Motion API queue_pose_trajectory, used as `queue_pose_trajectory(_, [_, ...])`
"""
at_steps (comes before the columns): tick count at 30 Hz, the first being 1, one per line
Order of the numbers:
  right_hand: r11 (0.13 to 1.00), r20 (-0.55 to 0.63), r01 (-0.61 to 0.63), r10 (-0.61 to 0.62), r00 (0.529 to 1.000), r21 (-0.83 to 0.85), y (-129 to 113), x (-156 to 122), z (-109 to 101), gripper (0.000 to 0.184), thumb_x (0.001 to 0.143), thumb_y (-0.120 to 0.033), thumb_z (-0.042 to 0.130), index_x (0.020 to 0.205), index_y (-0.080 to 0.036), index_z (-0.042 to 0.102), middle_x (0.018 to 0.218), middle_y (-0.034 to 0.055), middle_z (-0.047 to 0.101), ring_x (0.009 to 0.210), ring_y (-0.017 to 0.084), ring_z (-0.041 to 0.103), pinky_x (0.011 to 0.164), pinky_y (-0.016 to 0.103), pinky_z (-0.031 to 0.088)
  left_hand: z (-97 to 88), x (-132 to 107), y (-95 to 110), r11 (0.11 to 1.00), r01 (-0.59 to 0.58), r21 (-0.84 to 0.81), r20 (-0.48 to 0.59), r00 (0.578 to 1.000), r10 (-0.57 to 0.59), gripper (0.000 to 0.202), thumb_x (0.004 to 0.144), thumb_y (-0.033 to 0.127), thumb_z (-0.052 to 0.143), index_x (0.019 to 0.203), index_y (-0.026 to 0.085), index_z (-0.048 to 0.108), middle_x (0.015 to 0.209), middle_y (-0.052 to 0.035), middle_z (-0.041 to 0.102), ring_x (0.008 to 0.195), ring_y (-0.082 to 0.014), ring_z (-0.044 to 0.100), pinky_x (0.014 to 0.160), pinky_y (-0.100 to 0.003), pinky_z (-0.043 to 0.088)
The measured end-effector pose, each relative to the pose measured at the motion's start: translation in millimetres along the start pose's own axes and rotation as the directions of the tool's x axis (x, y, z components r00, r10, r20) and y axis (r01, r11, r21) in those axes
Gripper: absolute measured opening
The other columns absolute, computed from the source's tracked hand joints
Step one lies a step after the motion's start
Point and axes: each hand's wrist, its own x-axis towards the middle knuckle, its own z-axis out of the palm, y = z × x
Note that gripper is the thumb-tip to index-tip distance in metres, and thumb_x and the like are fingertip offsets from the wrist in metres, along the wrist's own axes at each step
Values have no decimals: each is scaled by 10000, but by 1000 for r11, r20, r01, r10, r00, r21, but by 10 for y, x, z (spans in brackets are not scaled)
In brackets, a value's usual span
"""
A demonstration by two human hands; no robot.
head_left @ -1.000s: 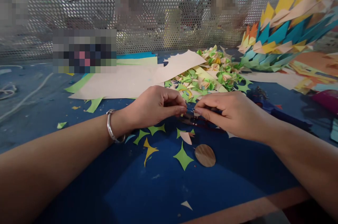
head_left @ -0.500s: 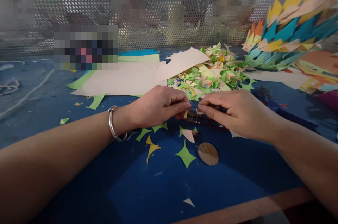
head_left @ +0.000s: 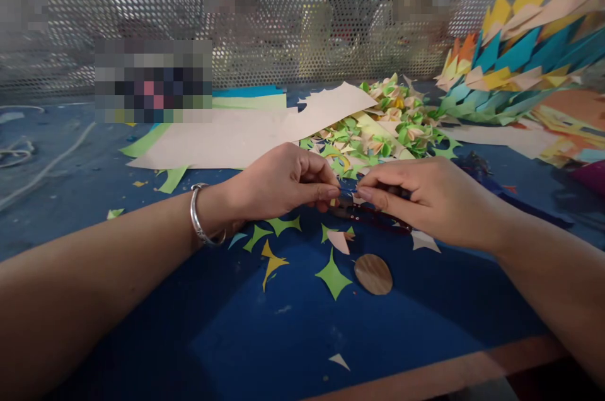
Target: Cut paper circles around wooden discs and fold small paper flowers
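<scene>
On the blue table [head_left: 283, 325], a beige sheet [head_left: 227, 142] is lying at the back, with a pile [head_left: 378, 130] of folded paper bits sitting just right of it. Nearer us, our left hand [head_left: 278, 183] and right hand [head_left: 430, 199] are meeting fingertip to fingertip, both pinching a dark piece [head_left: 348, 194] just above the tabletop; we are failing to identify it. A brown disc [head_left: 373, 274] is lying near, below the right hand.

You pinch a small piece [head_left: 347, 195] between your left hand [head_left: 278, 181] and right hand [head_left: 425, 199]; your fingertips cover most of it, and it's too small to name. Your right hand hides much of a dark tool [head_left: 373, 219]. The paper stack [head_left: 520, 67] runs off the right edge. 4 pixelated patches [head_left: 154, 81] blur the background.
</scene>
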Motion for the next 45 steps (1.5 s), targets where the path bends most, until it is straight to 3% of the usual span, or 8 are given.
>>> queue_pose_trajectory(7, [999,-33,-21,22,999,27,1,-13,-6,178,936,-287,565,847,-199,692,603,-22,639,494,99,552,505,227,395,33,1,-19,984,36,-177,-38,998,-43,81,790,251,725,767,174,716,717,-27,745,677,-130,685,645,-228,534])
queue_pose_trajectory(18, [998,-97,44,-48,994,-43,-35,-16,-15,193,926,-250,561,770,-204,665,662,-3,652,564,117,569,538,239,406,42,-16,46,917,155,-368,39,988,-152,37,777,177,736,769,156,707,764,-25,763,654,-106,678,643,-206,530])
queue_pose_trajectory(24, [997,-88,49,-54,995,-52,-43,-14,-16,186,929,-248,559,786,-206,671,667,-4,653,569,117,568,554,241,423,32,-10,58,911,180,-371,65,984,-168,153,849,263,695,741,161,732,755,-39,764,646,-113,684,629,-207,536])
queue_pose_trajectory(33, [995,-77,77,-82,994,-62,-31,-10,4,163,921,-237,578,784,-190,654,708,1,662,620,116,595,579,238,423,40,-7,18,905,175,-388,67,985,-162,81,830,193,704,759,164,732,769,-24,762,659,-99,674,644,-202,536])
queue_pose_trajectory(38, [996,-60,73,-76,995,-51,-31,1,21,162,922,-248,575,788,-198,653,689,-1,653,615,127,594,566,246,414,40,-13,12,913,169,-372,17,984,-175,10,779,157,730,775,167,729,759,-11,753,688,-108,681,679,-222,545])
queue_pose_trajectory(45, [996,-50,74,-76,996,-42,-5,10,11,167,929,-237,571,803,-188,670,720,-1,665,635,116,605,590,232,423,45,-13,-1,963,99,-251,-76,990,-122,103,711,180,776,795,160,720,682,-10,716,659,-116,661,625,-210,508])
